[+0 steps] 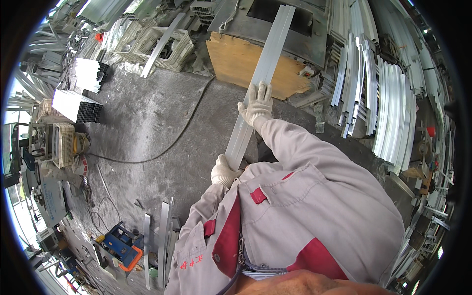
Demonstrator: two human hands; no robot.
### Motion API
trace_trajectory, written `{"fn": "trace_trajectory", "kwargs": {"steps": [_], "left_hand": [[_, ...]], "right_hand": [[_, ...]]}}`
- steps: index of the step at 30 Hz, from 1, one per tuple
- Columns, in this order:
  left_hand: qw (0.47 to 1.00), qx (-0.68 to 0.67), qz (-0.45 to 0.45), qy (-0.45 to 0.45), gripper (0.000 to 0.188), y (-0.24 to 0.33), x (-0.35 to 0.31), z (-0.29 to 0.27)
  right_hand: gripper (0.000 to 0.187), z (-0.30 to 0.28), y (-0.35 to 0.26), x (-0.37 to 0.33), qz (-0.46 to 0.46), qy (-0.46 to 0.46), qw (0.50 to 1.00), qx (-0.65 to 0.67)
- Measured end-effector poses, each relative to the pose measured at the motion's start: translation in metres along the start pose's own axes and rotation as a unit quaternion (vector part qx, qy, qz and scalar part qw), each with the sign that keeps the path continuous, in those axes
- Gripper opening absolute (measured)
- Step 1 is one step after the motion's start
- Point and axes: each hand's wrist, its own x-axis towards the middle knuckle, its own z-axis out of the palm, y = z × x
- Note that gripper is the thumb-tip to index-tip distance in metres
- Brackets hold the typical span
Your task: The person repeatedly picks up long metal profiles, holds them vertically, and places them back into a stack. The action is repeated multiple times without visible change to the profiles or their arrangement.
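A long silvery aluminium profile [268, 59] with lengthwise ridges slants away from my body. Its far end lies over the dark machine table [236, 22], and its near end is close to my chest. My left hand [224, 172], in a white knitted glove, is closed around the near end at its left edge. Farther along, my right hand [258, 103], gloved the same way, grips the profile from above, thumb toward the left edge and fingers across the top. The undersides of both grips are hidden.
A wooden board [241, 64] fronts the table. Stacked profiles [393, 108] stand at the right; bundled box sections [76, 105] lie at the left. A black cable [184, 130] crosses the concrete floor. A plastic crate [169, 49] stands far left of the table, a blue-orange toolbox [120, 246] lower left.
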Motion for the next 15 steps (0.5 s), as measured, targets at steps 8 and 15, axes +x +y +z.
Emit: {"fn": "trace_trajectory", "kwargs": {"steps": [8, 15], "left_hand": [[1.000, -0.006, -0.014, 0.022, 0.092, -0.055, -0.024, 0.007], [0.996, -0.014, -0.083, 0.010, 0.087, -0.092, -0.042, 0.012]], "right_hand": [[0.108, 0.002, -0.034, -0.038, -0.009, -0.086, 0.996, -0.037], [0.112, -0.015, -0.050, -0.072, -0.009, -0.165, 0.986, -0.013]]}}
